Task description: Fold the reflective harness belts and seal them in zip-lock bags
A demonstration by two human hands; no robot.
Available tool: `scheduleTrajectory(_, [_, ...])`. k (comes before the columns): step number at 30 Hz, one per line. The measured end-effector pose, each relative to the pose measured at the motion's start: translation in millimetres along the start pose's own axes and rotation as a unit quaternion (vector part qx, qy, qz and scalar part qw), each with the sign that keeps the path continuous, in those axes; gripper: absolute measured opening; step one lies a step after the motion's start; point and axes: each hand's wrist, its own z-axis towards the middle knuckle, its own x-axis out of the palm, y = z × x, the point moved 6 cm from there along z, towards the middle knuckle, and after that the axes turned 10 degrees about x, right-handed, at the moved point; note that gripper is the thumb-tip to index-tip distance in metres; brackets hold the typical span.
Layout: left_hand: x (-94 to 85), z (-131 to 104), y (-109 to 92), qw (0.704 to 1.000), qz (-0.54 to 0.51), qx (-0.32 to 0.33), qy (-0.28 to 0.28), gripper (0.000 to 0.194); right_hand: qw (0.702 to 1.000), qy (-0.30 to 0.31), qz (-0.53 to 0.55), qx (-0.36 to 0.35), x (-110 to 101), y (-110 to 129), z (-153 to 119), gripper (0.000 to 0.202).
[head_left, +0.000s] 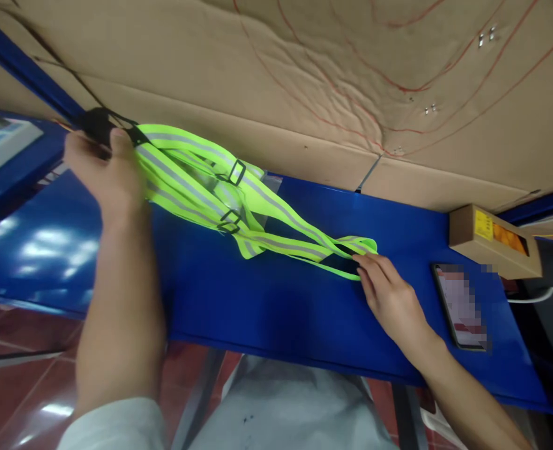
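A neon yellow-green reflective harness (276,203) with grey stripes and black slide buckles stretches across the blue table. My left hand (110,165) grips its black end piece at the upper left, thumb uppermost. At the other end my right hand (386,287) pinches the strap between thumb and fingers, close above the tabletop. The straps hang loosely twisted between both hands. Behind them, a clear plastic bag (272,184) shows in part.
On the right lie a phone (458,306) and a brown cardboard box (492,240) with a yellow label. A cardboard-covered panel (187,69) with red lines rises behind the blue table (239,306). A white tray-like object (9,150) sits at far left.
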Motion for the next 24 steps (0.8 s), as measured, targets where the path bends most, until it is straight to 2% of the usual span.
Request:
scheduleTrajectory(2, [-3.1, 1, -2, 0.999, 0.008, 0.009, -0.040, 0.026, 0.999, -0.023, 0.007, 0.032, -2, -7, 7, 0.025])
scheduleTrajectory(4, [-2.1, 0, -5, 0.999, 0.012, 0.017, -0.045, 0.026, 0.998, -0.010, 0.008, 0.063, 3, -16, 12, 0.023])
scheduleTrajectory(8, [0.7, 0, -4, 0.999, 0.020, 0.019, -0.030, 0.026, 0.982, 0.100, 0.010, 0.162, 26, -41, 13, 0.032])
scheduleTrajectory(10, [0.4, 1, -3, 0.999, 0.028, 0.015, -0.034, 0.027, 0.973, 0.126, 0.050, 0.187, 32, -49, 13, 0.031])
scheduleTrajectory(15, [1.8, 4, -6, 0.999, 0.031, 0.012, -0.029, 0.021, 0.943, 0.134, 0.203, 0.228, 34, -61, 17, 0.039])
scheduleTrajectory(19, [1.0, 4, -9, 0.999, 0.029, 0.007, -0.029, 0.021, 0.877, 0.157, 0.382, 0.243, 38, -63, 22, 0.039])
scheduleTrajectory(24, [-3.4, -1, -6, 0.997, 0.014, -0.027, -0.070, 0.021, 0.755, 0.124, 0.586, 0.268, 32, -72, 33, 0.030])
